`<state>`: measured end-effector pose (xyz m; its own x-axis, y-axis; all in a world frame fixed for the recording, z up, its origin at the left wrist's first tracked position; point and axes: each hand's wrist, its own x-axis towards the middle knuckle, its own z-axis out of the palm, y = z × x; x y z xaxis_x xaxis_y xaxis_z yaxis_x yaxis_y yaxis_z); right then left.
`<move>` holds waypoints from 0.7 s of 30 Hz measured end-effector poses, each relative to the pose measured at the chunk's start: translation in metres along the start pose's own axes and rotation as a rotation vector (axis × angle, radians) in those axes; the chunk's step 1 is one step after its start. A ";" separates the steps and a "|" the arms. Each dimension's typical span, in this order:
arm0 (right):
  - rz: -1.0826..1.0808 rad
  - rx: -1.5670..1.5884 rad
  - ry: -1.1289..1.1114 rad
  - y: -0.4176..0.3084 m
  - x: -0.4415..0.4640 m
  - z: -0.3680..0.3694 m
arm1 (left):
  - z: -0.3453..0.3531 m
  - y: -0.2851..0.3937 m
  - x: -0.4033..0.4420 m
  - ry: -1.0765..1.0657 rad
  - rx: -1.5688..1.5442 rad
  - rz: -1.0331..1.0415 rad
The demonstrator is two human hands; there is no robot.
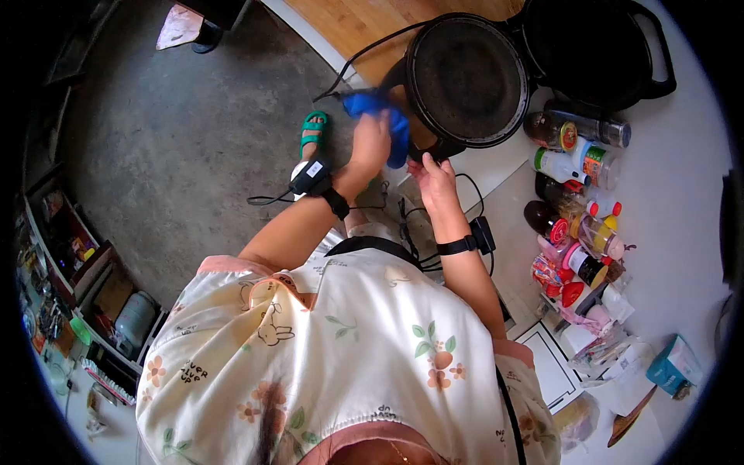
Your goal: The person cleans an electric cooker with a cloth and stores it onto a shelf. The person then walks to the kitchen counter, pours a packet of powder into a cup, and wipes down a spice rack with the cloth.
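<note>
The left hand (373,143) held a bunched blue cloth (397,139), blurred, apparently against the side of the open black griddle (468,80). The right hand (435,182), fingers slightly parted, touched its near edge. Bottles (562,165) lay right on the tabletop (666,232).

Blue cloth (397,133): blurred in left hand (373,144)
Black lid (585,50): 1 side cut off
Bottles (556,164), counter (674,209) edge: labels seem too small

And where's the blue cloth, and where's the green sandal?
Blue cloth (399,139): head view, on the fold at the picture's right.
Green sandal (313,125): head view, on a strap across the foot.
</note>
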<state>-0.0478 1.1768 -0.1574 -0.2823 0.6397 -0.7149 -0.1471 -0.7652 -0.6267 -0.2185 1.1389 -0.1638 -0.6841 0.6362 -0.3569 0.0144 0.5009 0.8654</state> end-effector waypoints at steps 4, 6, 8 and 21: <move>-0.031 -0.011 0.007 0.003 -0.003 -0.005 | -0.009 0.005 0.030 -0.020 0.172 0.091; -0.036 -0.028 0.015 0.003 0.000 -0.006 | -0.013 0.020 0.054 -0.046 0.271 0.225; -0.035 -0.022 0.011 0.005 0.000 -0.011 | -0.018 0.036 0.076 -0.137 0.379 0.308; 0.010 -0.086 0.025 0.000 0.001 0.001 | 0.030 0.011 -0.026 0.008 0.069 -0.133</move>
<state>-0.0491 1.1770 -0.1578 -0.2598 0.6343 -0.7281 -0.0625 -0.7635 -0.6428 -0.1787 1.1449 -0.1556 -0.6888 0.5571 -0.4639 -0.0268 0.6199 0.7843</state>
